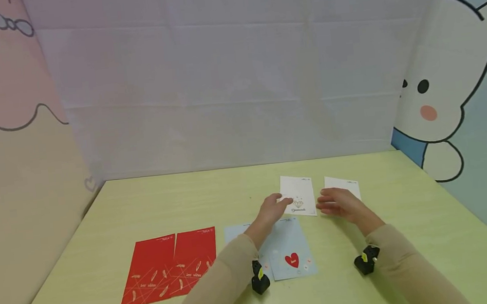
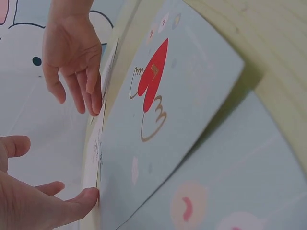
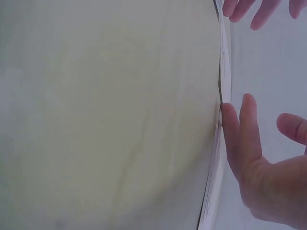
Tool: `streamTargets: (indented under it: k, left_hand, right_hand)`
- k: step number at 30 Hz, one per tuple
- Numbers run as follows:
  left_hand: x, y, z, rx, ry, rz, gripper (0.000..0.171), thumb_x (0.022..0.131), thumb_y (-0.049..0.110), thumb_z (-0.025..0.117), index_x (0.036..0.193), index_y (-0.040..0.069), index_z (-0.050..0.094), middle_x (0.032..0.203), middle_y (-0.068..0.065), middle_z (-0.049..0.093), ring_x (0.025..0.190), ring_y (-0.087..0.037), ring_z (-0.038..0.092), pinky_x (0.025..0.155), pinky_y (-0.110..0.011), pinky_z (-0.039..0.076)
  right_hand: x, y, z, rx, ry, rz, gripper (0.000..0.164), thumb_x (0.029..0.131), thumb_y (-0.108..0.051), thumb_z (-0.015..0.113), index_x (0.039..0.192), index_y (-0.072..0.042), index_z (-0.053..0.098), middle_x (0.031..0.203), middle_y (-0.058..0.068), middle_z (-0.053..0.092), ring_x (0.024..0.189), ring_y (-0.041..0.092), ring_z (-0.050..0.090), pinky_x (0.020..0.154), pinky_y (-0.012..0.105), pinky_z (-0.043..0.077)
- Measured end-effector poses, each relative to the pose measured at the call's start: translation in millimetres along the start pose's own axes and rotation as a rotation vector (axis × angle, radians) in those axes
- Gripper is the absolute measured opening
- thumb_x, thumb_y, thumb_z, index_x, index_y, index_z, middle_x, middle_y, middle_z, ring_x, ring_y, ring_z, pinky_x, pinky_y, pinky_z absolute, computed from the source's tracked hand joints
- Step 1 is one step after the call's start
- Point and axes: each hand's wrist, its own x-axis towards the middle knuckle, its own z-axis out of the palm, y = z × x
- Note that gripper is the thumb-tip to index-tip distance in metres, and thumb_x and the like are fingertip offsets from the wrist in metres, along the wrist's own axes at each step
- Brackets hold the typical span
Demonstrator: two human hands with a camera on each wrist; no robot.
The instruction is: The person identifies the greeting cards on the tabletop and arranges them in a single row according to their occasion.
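Note:
A white card (image 1: 296, 186) with a gold diamond print lies on the table ahead of me. My left hand (image 1: 272, 209) is at its left edge, thumb stretched over the card and fingers loosely extended. My right hand (image 1: 340, 203) hovers around the gap between this card and a second white card (image 1: 349, 185), partly covering the second one. Its fingers are relaxed and slightly bent, palm turned inward, as the right wrist view shows. Just under my left wrist lie two overlapping light blue cards (image 1: 293, 240), the upper one bearing a red heart; my forearm hides part of them.
Two red cards (image 1: 154, 258) with gold feather prints lie side by side at the left, their lower right partly behind my left sleeve (image 1: 220, 281). A pale yellow-green table (image 1: 177, 197) ends at a white cloth backdrop (image 1: 221, 100), with cartoon-printed panels on both sides.

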Motion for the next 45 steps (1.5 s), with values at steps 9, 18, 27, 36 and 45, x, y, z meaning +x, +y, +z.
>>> streamTargets:
  k: [9, 18, 27, 36, 45]
  left_hand:
    - [6.4, -1.9, -0.9, -0.105, 0.012, -0.03, 0.048, 0.088, 0.026, 0.053, 0.125, -0.003, 0.043, 0.128, -0.017, 0.041, 0.109, -0.033, 0.046, 0.082, -0.039, 0.044]
    - [7.4, -3.2, -3.9, -0.144, 0.022, -0.065, 0.048, 0.087, 0.025, 0.054, 0.126, -0.002, 0.043, 0.128, -0.017, 0.041, 0.111, -0.032, 0.044, 0.081, -0.037, 0.045]
    - [7.5, -4.8, -3.9, -0.138, 0.019, -0.065, 0.049, 0.088, 0.025, 0.054, 0.127, -0.002, 0.042, 0.126, -0.016, 0.044, 0.11, -0.029, 0.045, 0.081, -0.035, 0.045]
    - [8.4, -8.5, -0.9, -0.059, 0.069, 0.049, 0.036, 0.084, 0.01, 0.059, 0.118, 0.0, 0.052, 0.095, -0.008, 0.056, 0.082, -0.019, 0.055, 0.067, -0.028, 0.047]
    - [-3.9, -1.5, 5.9, -0.131, 0.008, 0.079, 0.034, 0.081, 0.001, 0.061, 0.114, 0.0, 0.053, 0.072, -0.006, 0.058, 0.059, -0.02, 0.06, 0.057, -0.028, 0.051]
  right_hand:
    - [4.0, -0.8, 5.5, 0.028, 0.052, 0.029, 0.05, 0.091, -0.01, 0.043, 0.13, 0.014, 0.021, 0.095, 0.015, 0.054, 0.077, 0.018, 0.062, 0.07, 0.027, 0.05]
    - [10.3, -0.5, 12.3, -0.061, 0.049, 0.015, 0.049, 0.09, -0.005, 0.046, 0.131, 0.011, 0.026, 0.077, 0.001, 0.057, 0.064, 0.007, 0.057, 0.062, 0.02, 0.049]
    - [13.5, 0.4, 17.5, -0.161, 0.103, -0.025, 0.049, 0.087, -0.003, 0.049, 0.131, 0.006, 0.031, 0.072, 0.0, 0.054, 0.058, 0.006, 0.052, 0.055, 0.018, 0.046]
    - [-3.4, -1.8, 8.4, -0.165, 0.034, -0.068, 0.051, 0.088, -0.003, 0.047, 0.133, 0.007, 0.025, 0.07, 0.001, 0.053, 0.06, 0.008, 0.052, 0.06, 0.022, 0.048]
    - [-14.6, 6.0, -6.9, -0.19, -0.004, -0.027, 0.052, 0.089, -0.008, 0.048, 0.134, 0.007, 0.024, 0.079, 0.002, 0.051, 0.065, 0.008, 0.051, 0.061, 0.023, 0.046]
